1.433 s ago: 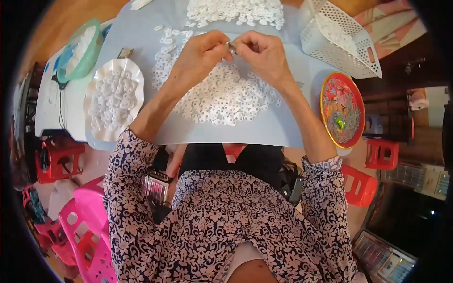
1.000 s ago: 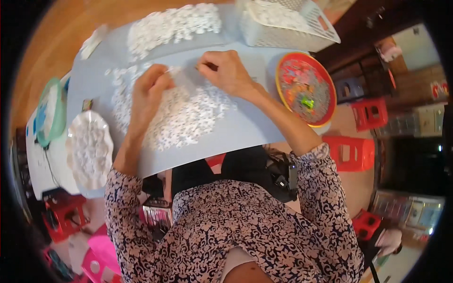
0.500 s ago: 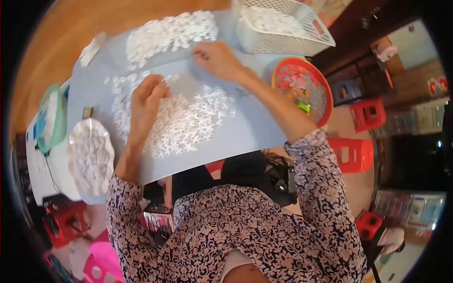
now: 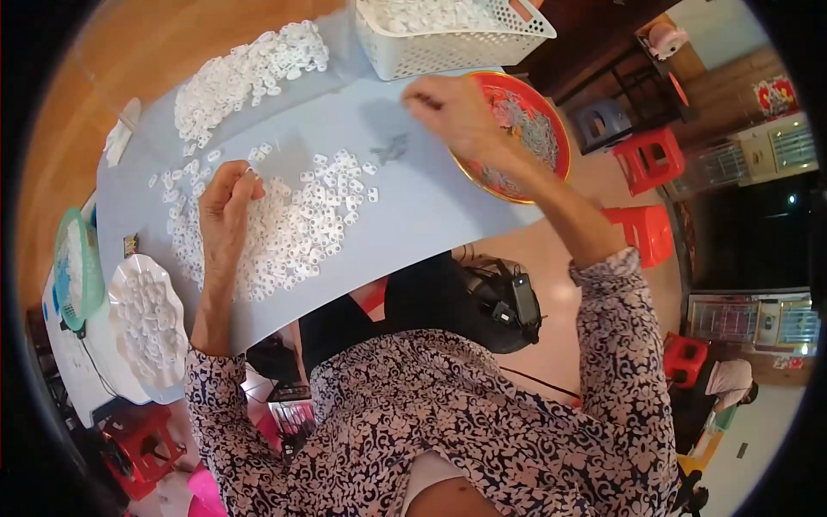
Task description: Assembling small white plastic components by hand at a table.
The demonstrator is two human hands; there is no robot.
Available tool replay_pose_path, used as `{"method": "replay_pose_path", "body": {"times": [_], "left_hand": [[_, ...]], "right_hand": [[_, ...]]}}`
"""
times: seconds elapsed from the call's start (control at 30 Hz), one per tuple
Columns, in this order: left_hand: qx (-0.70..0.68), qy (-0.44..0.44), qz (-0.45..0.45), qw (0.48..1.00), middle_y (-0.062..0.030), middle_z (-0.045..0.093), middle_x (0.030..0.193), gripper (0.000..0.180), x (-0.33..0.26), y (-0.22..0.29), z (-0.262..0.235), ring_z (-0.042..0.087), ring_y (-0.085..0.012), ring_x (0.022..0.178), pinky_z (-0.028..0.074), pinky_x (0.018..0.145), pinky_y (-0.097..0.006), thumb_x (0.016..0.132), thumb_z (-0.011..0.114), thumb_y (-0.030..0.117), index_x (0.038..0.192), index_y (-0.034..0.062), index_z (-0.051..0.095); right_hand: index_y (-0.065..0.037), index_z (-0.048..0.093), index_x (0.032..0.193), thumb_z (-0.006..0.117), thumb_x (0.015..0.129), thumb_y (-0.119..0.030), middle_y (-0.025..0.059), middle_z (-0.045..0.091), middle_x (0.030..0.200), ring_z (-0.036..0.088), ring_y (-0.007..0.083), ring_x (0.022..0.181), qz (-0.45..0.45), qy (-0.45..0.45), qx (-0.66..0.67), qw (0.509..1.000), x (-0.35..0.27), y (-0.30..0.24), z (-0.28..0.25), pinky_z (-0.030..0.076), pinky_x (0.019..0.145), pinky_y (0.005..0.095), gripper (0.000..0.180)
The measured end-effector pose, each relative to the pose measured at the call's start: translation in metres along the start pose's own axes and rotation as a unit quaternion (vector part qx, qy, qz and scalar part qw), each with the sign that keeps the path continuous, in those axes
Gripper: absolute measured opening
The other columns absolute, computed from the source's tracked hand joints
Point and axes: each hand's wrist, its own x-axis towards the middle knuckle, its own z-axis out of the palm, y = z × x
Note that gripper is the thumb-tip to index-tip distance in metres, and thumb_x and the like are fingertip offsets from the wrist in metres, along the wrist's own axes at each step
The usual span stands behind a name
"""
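Note:
My left hand is closed in a pinch at the left of a spread of small white plastic pieces with holes. Whatever sits between its fingertips is too small to name. Raised over the table, my right hand has its fingers curled together beside a red tray that holds many small grey parts. What those fingers hold, if anything, cannot be made out. A little cluster of grey parts lies on the blue-grey tabletop, to the left of my right forearm.
A heap of white pieces lies along the far side. Behind the right hand stands a perforated white basket of white pieces. At left are a scalloped white dish and a green basket. Red stools stand on the right.
My right hand has gone from the far heap's edge rightward to beside the red tray. My left hand stays pinched near the spread pieces. The whole view has shifted.

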Motion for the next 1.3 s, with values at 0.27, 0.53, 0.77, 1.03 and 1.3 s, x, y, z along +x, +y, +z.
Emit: {"method": "replay_pose_path", "body": {"times": [0.27, 0.53, 0.77, 1.03, 1.3], "left_hand": [[0.007, -0.021, 0.011, 1.000, 0.0007, 0.054, 0.074, 0.013, 0.004, -0.004, 0.002, 0.049, -0.0073, 0.072, 0.040, 0.069, -0.021, 0.092, 0.052, 0.011, 0.094, 0.0008, 0.059], [0.016, -0.015, 0.004, 1.000, 0.0000, 0.055, 0.074, 0.014, 0.001, -0.004, 0.001, 0.050, -0.0078, 0.072, 0.040, 0.069, -0.022, 0.093, 0.053, 0.012, 0.096, 0.0005, 0.059], [0.023, -0.027, 0.012, 0.999, 0.0000, 0.053, 0.073, 0.013, 0.002, -0.004, 0.000, 0.049, -0.0076, 0.071, 0.040, 0.069, -0.022, 0.093, 0.052, 0.012, 0.094, 0.0008, 0.059], [0.026, -0.020, 0.003, 0.999, 0.0010, 0.053, 0.073, 0.012, 0.002, -0.006, -0.001, 0.048, -0.0068, 0.071, 0.039, 0.068, -0.021, 0.092, 0.052, 0.011, 0.094, 0.0014, 0.059], [0.042, -0.010, -0.008, 0.999, 0.0011, 0.053, 0.072, 0.012, 0.000, -0.003, 0.001, 0.048, -0.0066, 0.071, 0.039, 0.067, -0.021, 0.091, 0.053, 0.011, 0.095, 0.0018, 0.059]], "right_hand": [[0.000, 0.066, 0.087, 0.060, 0.081, -0.008, 0.0133, 0.064, 0.076, 0.062, 0.0242, 0.069, 0.058, -0.013, -0.124, 0.990, -0.038, 0.087, -0.073, 0.050, 0.066, 0.0350, 0.012], [-0.001, 0.067, 0.086, 0.060, 0.078, -0.007, 0.0152, 0.065, 0.082, 0.061, 0.0318, 0.076, 0.037, -0.065, -0.179, 0.981, -0.045, 0.093, -0.079, 0.049, 0.071, 0.0407, 0.012], [-0.001, 0.065, 0.084, 0.062, 0.077, -0.008, 0.0143, 0.064, 0.082, 0.061, 0.0310, 0.078, -0.030, -0.125, -0.230, 0.965, -0.041, 0.094, -0.083, 0.048, 0.073, 0.0410, 0.010], [0.000, 0.062, 0.085, 0.063, 0.077, -0.009, 0.0128, 0.062, 0.078, 0.059, 0.0318, 0.075, -0.049, -0.126, -0.271, 0.953, -0.040, 0.080, -0.077, 0.048, 0.071, 0.0411, 0.012], [0.000, 0.053, 0.073, 0.062, 0.074, -0.007, 0.0164, 0.057, 0.070, 0.057, 0.0347, 0.069, -0.038, -0.159, -0.315, 0.935, -0.033, 0.080, -0.071, 0.045, 0.063, 0.0440, 0.012]]}}
